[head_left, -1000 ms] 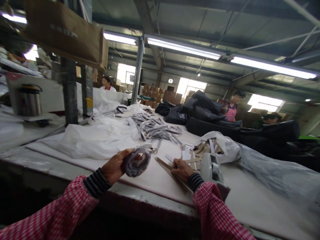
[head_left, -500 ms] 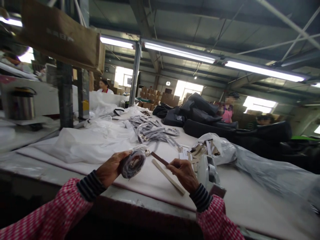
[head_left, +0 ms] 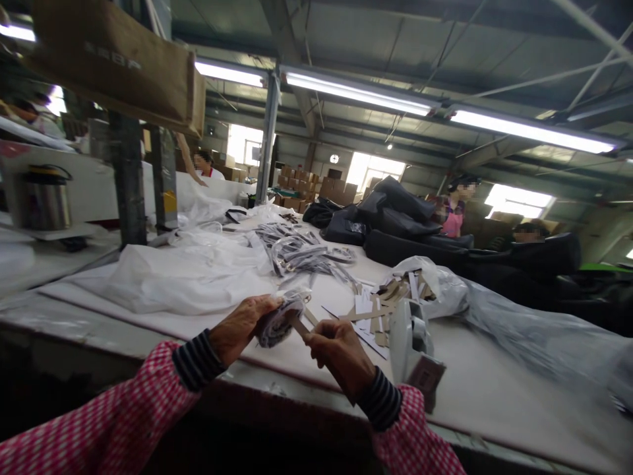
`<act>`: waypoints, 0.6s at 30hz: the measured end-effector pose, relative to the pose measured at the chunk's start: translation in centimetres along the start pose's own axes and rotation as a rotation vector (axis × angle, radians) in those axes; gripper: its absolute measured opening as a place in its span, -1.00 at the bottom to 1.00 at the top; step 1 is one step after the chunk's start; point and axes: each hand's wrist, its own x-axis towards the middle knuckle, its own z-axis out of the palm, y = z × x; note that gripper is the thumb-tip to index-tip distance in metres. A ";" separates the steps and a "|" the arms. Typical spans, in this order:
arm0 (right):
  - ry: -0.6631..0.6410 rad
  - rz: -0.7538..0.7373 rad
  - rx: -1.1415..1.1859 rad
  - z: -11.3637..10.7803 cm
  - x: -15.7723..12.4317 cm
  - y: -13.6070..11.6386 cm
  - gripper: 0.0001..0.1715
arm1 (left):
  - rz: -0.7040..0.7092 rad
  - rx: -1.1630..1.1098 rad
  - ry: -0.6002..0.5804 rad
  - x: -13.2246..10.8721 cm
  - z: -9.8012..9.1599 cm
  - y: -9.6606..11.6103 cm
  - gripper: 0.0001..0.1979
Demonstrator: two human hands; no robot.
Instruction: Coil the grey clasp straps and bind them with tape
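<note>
Workshop: tube lights (head_left: 361, 92) are glowing overhead, boxes (head_left: 341, 191) are standing far back, and a co-worker (head_left: 452, 221) in pink is standing beyond the black bags (head_left: 400, 214).
Table (head_left: 494, 386): it is bearing wrapped straps (head_left: 301, 251) in the middle, white plastic (head_left: 178, 277) on the left and loose strips (head_left: 373, 313) spilling towards a clear bag (head_left: 448, 290).
Left hand (head_left: 242, 330): thumb and fingers are clasping the coil's left side; some fingers are hiding behind it.
Coil (head_left: 277, 326): it is sitting above the table near the front edge, probably being gripped from one side so that its right side stays reachable.
Right hand (head_left: 343, 353): thumb and forefinger are pinching a strip (head_left: 299, 328), the other fingers curling in.
Strip: its far end is meeting the coil's right side in view; whether it is going inside, I cannot tell. Pinching one end seems to be freeing the other.
Dispenser (head_left: 410, 333): it is standing just right of the right wrist, apparently for easy reach, but limiting room there.
Front edge: it is running beneath both forearms; white plastic is bordering the left hand's space, while flat tabletop is stretching right of the dispenser.
</note>
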 end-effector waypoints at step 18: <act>-0.237 0.020 0.023 -0.1 0.6 0.9 -0.57 | 0.046 0.114 0.165 0.3 1.0 0.3 -0.62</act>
